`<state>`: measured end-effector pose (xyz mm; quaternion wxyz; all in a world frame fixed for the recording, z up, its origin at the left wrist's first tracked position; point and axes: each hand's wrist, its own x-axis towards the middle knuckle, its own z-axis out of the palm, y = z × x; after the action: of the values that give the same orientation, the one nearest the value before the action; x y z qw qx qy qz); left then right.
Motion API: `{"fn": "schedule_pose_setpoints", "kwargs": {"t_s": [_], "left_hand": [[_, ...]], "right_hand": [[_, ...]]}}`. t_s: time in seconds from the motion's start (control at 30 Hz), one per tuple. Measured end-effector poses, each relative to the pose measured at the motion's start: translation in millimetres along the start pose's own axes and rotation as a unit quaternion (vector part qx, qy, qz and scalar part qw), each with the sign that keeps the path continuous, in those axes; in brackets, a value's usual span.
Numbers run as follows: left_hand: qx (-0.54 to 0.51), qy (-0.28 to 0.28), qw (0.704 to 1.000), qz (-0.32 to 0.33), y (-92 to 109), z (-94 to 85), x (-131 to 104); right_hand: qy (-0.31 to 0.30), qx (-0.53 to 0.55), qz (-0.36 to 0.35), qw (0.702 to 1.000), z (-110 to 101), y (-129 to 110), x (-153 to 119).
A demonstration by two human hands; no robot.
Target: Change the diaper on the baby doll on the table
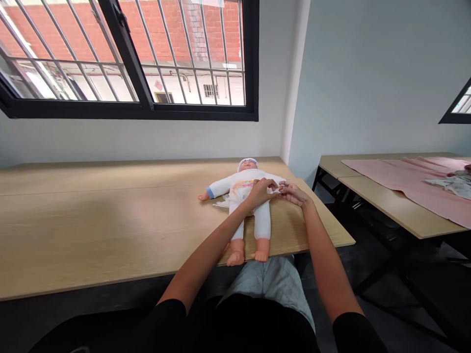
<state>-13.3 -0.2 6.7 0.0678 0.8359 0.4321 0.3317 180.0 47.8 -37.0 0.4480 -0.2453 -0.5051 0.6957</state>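
A baby doll [237, 186] in a white outfit with blue cuffs and a white headband lies on its back on the wooden table [91, 220], its bare feet at the front edge. Its left-side arm is stretched out, and white material shows beside its hip. My left hand [262, 192] is over the doll's waist, fingers bent and closed on a bit of white material [272, 190]. Just to the right, my right hand [293, 192] pinches at the same white material near the doll's other arm. The fingertips of both hands nearly meet.
At the right stands a second table [386, 203] with a pink cloth [408, 184] and a patterned white cloth [454, 184] on it. A barred window [206, 113] is in the wall behind the doll. The front table edge runs close to my lap.
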Motion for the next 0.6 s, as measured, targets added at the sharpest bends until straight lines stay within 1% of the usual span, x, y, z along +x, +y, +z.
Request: {"fn": "schedule_pose_setpoints", "kwargs": {"t_s": [0.17, 0.3, 0.6], "left_hand": [[-0.021, -0.006, 1.000, -0.014, 6.6, -3.2, -1.7], [-0.030, 0.007, 0.999, -0.014, 11.1, -5.4, -3.3], [-0.015, 0.014, 1.000, -0.005, 5.9, -2.2, -2.2]], "right_hand": [[-0.007, -0.004, 0.008, 1.000, -6.8, 3.1, 3.1], [-0.011, 0.001, 0.000, 1.000, -7.2, 3.9, 3.6], [-0.004, 0.000, -0.001, 1.000, -6.3, 2.1, 2.3]]}}
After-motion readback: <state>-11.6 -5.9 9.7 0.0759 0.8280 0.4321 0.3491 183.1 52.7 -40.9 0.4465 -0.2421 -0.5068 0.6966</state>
